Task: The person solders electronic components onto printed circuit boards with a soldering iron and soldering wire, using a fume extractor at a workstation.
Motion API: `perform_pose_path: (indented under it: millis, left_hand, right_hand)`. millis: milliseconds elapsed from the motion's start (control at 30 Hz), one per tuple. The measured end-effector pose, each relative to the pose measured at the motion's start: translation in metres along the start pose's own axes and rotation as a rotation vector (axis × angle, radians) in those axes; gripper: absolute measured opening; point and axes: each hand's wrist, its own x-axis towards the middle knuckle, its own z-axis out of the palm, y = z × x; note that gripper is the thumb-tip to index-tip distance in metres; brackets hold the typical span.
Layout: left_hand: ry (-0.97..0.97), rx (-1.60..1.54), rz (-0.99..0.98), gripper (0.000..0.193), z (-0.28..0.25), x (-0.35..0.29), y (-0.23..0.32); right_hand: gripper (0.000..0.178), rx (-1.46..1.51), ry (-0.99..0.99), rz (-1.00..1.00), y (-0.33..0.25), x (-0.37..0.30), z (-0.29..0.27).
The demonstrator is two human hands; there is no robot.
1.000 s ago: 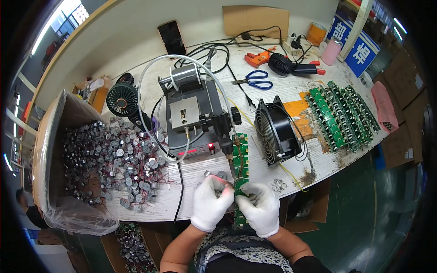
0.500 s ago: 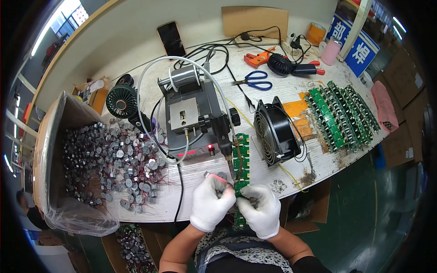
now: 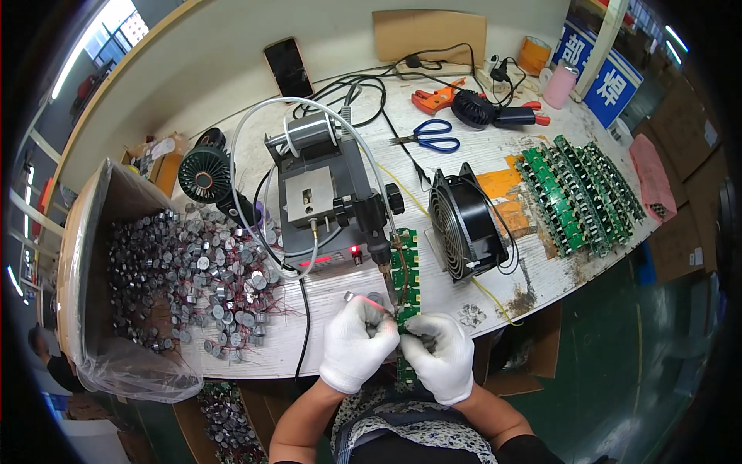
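A long green circuit board strip (image 3: 407, 267) lies lengthwise before me under the tip of a soldering iron (image 3: 386, 271) held in a stand. My left hand (image 3: 358, 348), in a white glove, is closed in a pinch at the strip's left side. Just above its fingers show small silver round motors (image 3: 375, 298); whether they are in the grip or behind it, I cannot tell. My right hand (image 3: 440, 356), also gloved, is closed with fingertips at the strip's right edge below the iron. What its fingers pinch is hidden.
Left of the soldering machine (image 3: 317, 203) lie many silver motors with red wires (image 3: 232, 267), spilling from a plastic-lined box (image 3: 81, 309). A black fan (image 3: 468, 224) stands right of the strip, with stacked circuit boards (image 3: 553, 201) beyond. Blue-handled scissors (image 3: 437, 138) and cables (image 3: 379, 93) lie behind.
The whole view has shifted very slightly. Both hands keep their pinches beside the strip, with hardly any movement.
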Motion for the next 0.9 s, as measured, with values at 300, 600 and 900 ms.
perform_pose_path:
  millis: [300, 600, 900]
  left_hand:
    - [-0.064, -0.087, -0.027, 0.012, -0.004, 0.001, -0.006]
    - [-0.234, -0.612, -0.352, 0.009, -0.006, -0.003, -0.014]
    - [-0.183, -0.537, -0.335, 0.009, -0.003, -0.003, 0.000]
  right_hand:
    - [0.025, 0.289, -0.084, 0.327, 0.015, -0.007, -0.001]
    - [0.030, 0.556, -0.086, 0.481, 0.005, -0.003, -0.003]
    - [0.030, 0.509, -0.095, 0.473, 0.001, -0.002, -0.005]
